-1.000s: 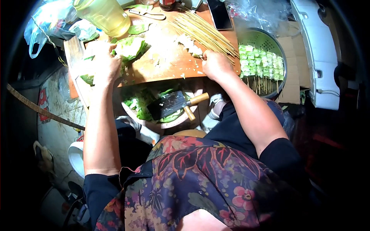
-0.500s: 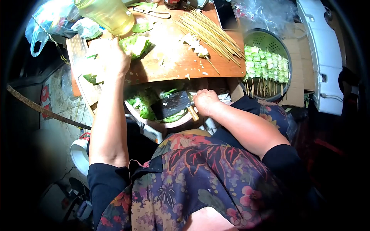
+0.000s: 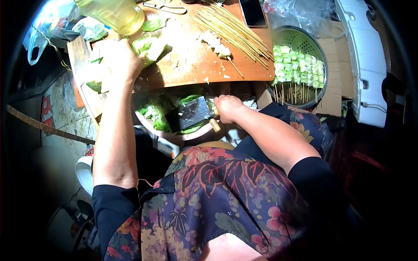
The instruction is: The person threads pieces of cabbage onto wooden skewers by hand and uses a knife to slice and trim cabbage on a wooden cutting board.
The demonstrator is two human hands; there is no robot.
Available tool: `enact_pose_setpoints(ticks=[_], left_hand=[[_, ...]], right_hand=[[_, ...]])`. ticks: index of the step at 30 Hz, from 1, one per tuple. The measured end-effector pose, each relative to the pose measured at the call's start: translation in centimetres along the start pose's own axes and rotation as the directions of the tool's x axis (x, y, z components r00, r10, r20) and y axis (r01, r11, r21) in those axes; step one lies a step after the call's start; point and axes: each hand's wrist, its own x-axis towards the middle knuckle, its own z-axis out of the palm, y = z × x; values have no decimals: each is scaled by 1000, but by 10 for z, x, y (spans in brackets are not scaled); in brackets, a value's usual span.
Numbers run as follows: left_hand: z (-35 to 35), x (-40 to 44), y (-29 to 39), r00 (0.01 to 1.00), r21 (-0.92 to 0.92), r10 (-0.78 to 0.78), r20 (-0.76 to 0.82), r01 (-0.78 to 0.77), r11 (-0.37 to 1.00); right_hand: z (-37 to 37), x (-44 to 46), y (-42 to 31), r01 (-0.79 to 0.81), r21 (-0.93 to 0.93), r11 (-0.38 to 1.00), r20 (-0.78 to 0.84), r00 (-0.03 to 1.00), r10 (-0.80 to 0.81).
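My left hand rests on the left part of the wooden board, its fingers washed out by glare. Its right side meets a green cabbage leaf, and more leaf pieces lie to its left. Below the board's front edge, my right hand is closed around the handle end of a cleaver. The dark, wet blade lies over cabbage leaves in a round basin. A short wooden peg-like piece shows beside the blade; what it belongs to is unclear.
Bamboo skewers lie across the board, beside a partly threaded skewer. A yellowish jar, a peeler-like tool and a phone stand or lie behind. At right, a metal colander holds several cabbage skewers.
The view has shifted slightly, moving the scene left and up. The cleaver blade has tilted and catches more light. Both hands stay in nearly the same places.
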Motion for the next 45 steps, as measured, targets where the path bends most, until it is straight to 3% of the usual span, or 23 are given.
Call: enact_pose_setpoints(ticks=[5, 8, 12, 14, 16, 18, 20, 21, 23, 24, 26, 27, 28, 34, 45], left_hand=[[0, -2, 4, 999, -85, 13, 38, -9, 996], [4, -6, 2, 997, -227, 55, -49, -65, 972], [4, -11, -3, 987, -329, -1, 159, 54, 943], [4, -14, -4, 974, -377, -43, 221, 125, 918], [4, -17, -3, 919, -395, -103, 382, 263, 881], [31, -13, -10, 947, -380, -74, 311, 195, 904], [18, -23, 2, 919, -477, -40, 393, 241, 845], [28, -21, 1, 919, -475, -36, 393, 236, 848], [57, -16, -5, 975, -429, -47, 219, 140, 892], [56, -16, -5, 975, -425, -48, 219, 140, 894], [51, -22, -2, 984, -388, 178, 26, -154, 909], [34, -27, 7, 982, -447, 156, 108, -92, 890], [37, -26, 6, 981, -445, 157, 115, -90, 891], [33, -18, 12, 970, -441, 192, 152, -108, 891], [44, -13, 12, 971, -413, 133, 198, -41, 910]], right_hand=[[-57, -27, -27, 79, 54, 995, 21, 997, -80], [-87, -53, -28, 124, 135, 983, 9, 992, -126], [-142, -108, 13, 161, 312, 936, -40, 987, -157], [-145, -126, 39, 136, 605, 784, -119, 990, -79], [-151, -138, 40, 413, 740, 531, -413, 902, -125], [-152, -145, 36, 370, 900, 232, -370, 928, -45], [-156, -137, 12, 477, 858, 192, -477, 878, -47], [-151, -124, 7, 488, 841, 234, -504, 863, 11], [-140, -95, 0, 501, 712, 491, -623, 774, 114], [-135, -84, -4, 486, 621, 615, -689, 713, 132], [-118, -58, -2, 318, 659, 681, -571, 802, 178], [-105, -50, -5, 281, 587, 759, -602, 779, 176], [-105, -54, -16, 203, 591, 781, -544, 815, 201], [-98, -55, -32, 104, 596, 796, -366, 918, 154], [-106, -51, -33, 23, 583, 812, -258, 953, 158]])
